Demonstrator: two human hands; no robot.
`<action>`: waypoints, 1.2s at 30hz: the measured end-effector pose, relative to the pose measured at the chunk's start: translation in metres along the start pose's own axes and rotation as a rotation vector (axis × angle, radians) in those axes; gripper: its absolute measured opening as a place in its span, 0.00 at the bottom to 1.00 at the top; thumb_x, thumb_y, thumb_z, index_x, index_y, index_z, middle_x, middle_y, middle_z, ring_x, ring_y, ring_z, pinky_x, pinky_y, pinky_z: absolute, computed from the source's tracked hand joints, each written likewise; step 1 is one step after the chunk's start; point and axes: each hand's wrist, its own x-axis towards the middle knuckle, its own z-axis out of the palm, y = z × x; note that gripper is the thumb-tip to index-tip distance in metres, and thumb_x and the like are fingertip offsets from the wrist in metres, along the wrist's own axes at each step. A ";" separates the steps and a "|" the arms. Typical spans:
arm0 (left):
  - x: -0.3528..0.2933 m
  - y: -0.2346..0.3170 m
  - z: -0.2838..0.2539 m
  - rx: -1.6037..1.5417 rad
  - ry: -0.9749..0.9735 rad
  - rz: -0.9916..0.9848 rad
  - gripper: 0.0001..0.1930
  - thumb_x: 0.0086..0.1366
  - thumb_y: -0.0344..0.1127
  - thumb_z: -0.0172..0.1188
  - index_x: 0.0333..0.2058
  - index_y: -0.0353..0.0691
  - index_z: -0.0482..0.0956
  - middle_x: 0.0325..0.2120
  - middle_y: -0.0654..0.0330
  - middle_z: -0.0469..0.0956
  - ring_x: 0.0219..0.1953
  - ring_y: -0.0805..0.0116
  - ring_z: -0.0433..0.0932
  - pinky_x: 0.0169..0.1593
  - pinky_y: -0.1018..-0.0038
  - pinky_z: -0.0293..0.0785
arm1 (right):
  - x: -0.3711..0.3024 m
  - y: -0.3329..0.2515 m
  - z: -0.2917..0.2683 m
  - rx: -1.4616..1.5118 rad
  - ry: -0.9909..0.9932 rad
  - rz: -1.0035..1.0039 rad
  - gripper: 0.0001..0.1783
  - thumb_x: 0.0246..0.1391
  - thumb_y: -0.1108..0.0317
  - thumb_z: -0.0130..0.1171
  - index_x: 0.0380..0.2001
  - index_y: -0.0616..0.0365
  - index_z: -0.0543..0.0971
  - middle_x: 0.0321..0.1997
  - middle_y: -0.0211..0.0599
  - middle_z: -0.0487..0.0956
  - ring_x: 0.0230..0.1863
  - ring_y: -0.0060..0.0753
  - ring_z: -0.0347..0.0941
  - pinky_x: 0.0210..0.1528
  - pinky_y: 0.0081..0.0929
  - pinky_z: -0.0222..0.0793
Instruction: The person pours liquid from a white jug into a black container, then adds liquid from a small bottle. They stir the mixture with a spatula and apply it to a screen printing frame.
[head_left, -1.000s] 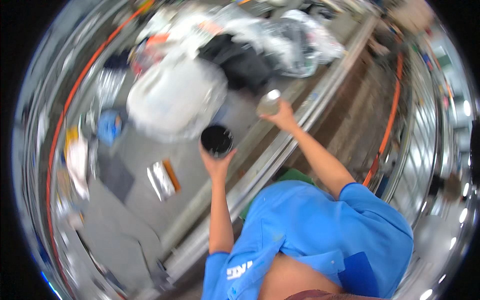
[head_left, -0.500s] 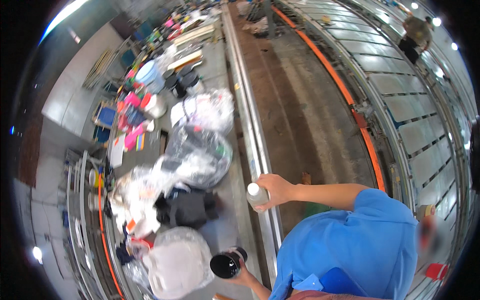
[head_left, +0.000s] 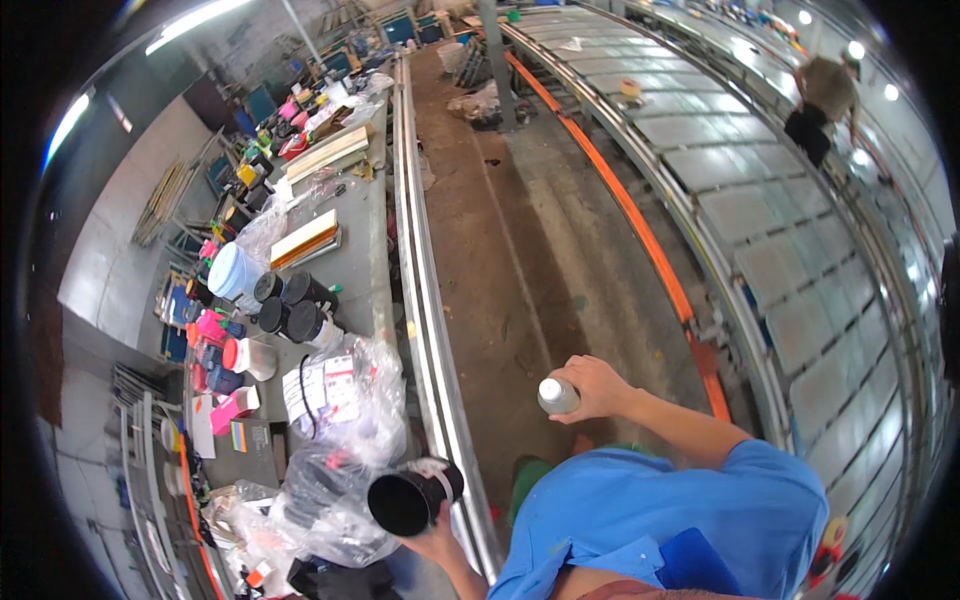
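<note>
My left hand [head_left: 437, 543] is closed around a black plastic jar [head_left: 408, 496] with a white label on its side. The jar is tilted, its dark mouth uncovered; it hangs by the edge of the long table, over plastic-wrapped stuff. My right hand [head_left: 597, 387] grips a small translucent bottle [head_left: 557, 397] with a white cap, held above the walkway floor. The two containers are apart. Below the jar lies a clear plastic bag [head_left: 335, 495], and farther along a bag with printed labels [head_left: 350, 395].
Black jars [head_left: 305, 288], a pale blue bucket [head_left: 234, 272] and a white jar with a red lid [head_left: 250, 357] stand on the left table. A metal rail [head_left: 425, 300] edges it. Across the walkway [head_left: 510, 270] run an orange rail [head_left: 640, 225] and long panelled tables [head_left: 780, 205]; a person [head_left: 825, 100] stands beyond.
The view has shifted forward along the table, bringing the black jars nearer. My right hand's bottle has moved from above the rail to over the walkway. Both hands keep their holds.
</note>
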 end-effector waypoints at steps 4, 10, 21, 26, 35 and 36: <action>0.074 -0.027 0.119 0.116 -0.122 0.050 0.61 0.34 0.35 0.83 0.65 0.31 0.54 0.59 0.48 0.66 0.61 0.57 0.68 0.66 0.62 0.60 | 0.076 0.098 -0.027 -0.050 0.029 0.075 0.31 0.38 0.46 0.73 0.42 0.53 0.80 0.38 0.33 0.80 0.42 0.38 0.74 0.48 0.35 0.69; 0.189 -0.026 0.323 -0.039 -0.267 0.009 0.54 0.35 0.31 0.82 0.62 0.34 0.59 0.56 0.51 0.70 0.57 0.58 0.73 0.62 0.64 0.66 | 0.175 0.246 -0.050 -0.117 0.051 0.334 0.32 0.37 0.48 0.74 0.44 0.55 0.80 0.41 0.38 0.80 0.46 0.45 0.74 0.50 0.39 0.69; 0.440 0.018 0.650 -0.008 -0.579 0.049 0.50 0.39 0.33 0.82 0.59 0.34 0.61 0.53 0.51 0.72 0.57 0.58 0.73 0.62 0.63 0.66 | 0.235 0.434 -0.078 -0.217 0.252 1.006 0.37 0.30 0.54 0.78 0.47 0.59 0.79 0.42 0.45 0.77 0.47 0.48 0.74 0.51 0.42 0.71; 0.548 0.001 0.804 -0.077 -0.624 0.056 0.49 0.39 0.34 0.82 0.59 0.34 0.61 0.53 0.52 0.72 0.57 0.59 0.73 0.62 0.63 0.66 | 0.293 0.516 -0.072 -0.287 0.364 1.246 0.40 0.29 0.57 0.79 0.49 0.62 0.77 0.45 0.47 0.74 0.49 0.51 0.72 0.52 0.42 0.70; 0.703 -0.034 1.021 -0.044 -0.504 0.079 0.50 0.38 0.32 0.82 0.60 0.34 0.61 0.54 0.52 0.72 0.57 0.59 0.73 0.62 0.62 0.66 | 0.575 0.749 -0.138 -0.187 0.290 1.009 0.36 0.33 0.58 0.77 0.48 0.61 0.77 0.46 0.48 0.75 0.52 0.52 0.71 0.54 0.41 0.70; 0.720 -0.038 1.038 -0.025 -0.514 0.065 0.50 0.38 0.32 0.82 0.60 0.34 0.61 0.54 0.52 0.72 0.56 0.59 0.73 0.62 0.62 0.67 | 0.619 0.771 -0.150 -0.157 0.259 0.961 0.35 0.34 0.58 0.77 0.48 0.59 0.77 0.46 0.47 0.75 0.52 0.50 0.71 0.54 0.41 0.69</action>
